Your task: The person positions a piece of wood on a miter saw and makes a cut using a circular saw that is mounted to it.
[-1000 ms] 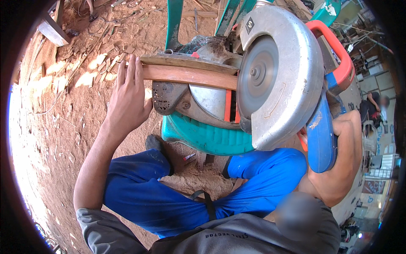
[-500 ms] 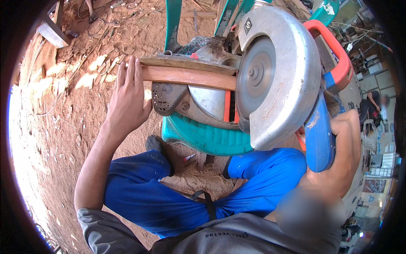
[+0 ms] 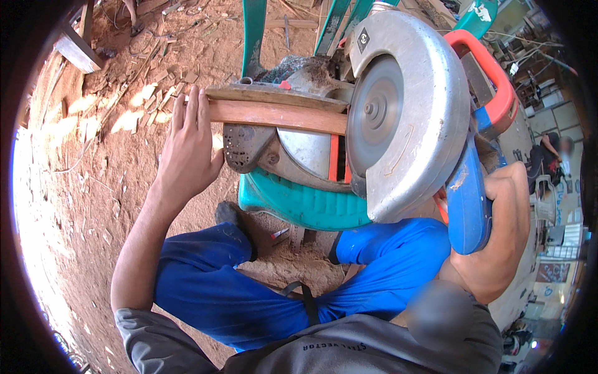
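A miter saw has a silver guard, a round blade with a smeared surface, a red upper handle and a dark metal base. A reddish wooden strip lies across the base, along a weathered board, its right end close beside the blade. My left hand grips the strip's left end and the board, fingers together over them. At the right, my right hand is wrapped round the blue handle; some of its fingers are hidden behind it.
The saw rests on a green plastic chair, in front of my bent legs in blue trousers. Wood offcuts litter the dirt floor, with a timber at upper left. At far right another person bends among clutter.
The saw head and my right hand have shifted very slightly left in the picture. My left hand and the strip are almost where they were.
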`<state>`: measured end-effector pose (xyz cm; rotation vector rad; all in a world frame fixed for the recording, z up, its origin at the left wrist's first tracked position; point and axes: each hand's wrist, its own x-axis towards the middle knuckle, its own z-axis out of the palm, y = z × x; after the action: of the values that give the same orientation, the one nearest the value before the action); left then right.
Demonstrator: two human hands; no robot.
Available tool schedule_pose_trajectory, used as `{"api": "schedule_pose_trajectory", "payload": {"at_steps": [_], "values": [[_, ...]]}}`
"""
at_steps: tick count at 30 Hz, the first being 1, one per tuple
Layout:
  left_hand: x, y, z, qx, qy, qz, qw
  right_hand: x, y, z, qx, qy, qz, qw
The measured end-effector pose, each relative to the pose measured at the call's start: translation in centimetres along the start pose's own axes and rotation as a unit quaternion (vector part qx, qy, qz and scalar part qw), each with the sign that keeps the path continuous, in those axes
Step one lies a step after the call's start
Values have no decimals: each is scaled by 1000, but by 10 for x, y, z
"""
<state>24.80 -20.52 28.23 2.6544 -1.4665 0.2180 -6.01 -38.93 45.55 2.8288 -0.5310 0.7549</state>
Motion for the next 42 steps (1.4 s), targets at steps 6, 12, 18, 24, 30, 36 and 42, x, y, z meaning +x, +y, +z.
{"api": "schedule_pose_trajectory", "payload": {"at_steps": [6,12,18,24,30,36,42], "values": [[0,-1,1,-3,3,11,1000,0,-2,1,-1,14,6,1000],[-1,-2,1,-6,1,10,1000,0,-2,2,13,10,2,1000],[-1,-2,0,-1,-2,11,1000,0,-2,0,8,12,5,1000],[0,-3,3,-4,2,12,1000,1,-1,0,0,1,-3,1000],[0,1,-2,-4,-1,12,1000,1,-2,0,3,4,-4,1000],[-1,-2,1,3,1,8,1000,-1,-1,2,1,12,0,1000],[-1,-2,1,-3,3,9,1000,0,-1,2,-3,13,-1,1000]]}}
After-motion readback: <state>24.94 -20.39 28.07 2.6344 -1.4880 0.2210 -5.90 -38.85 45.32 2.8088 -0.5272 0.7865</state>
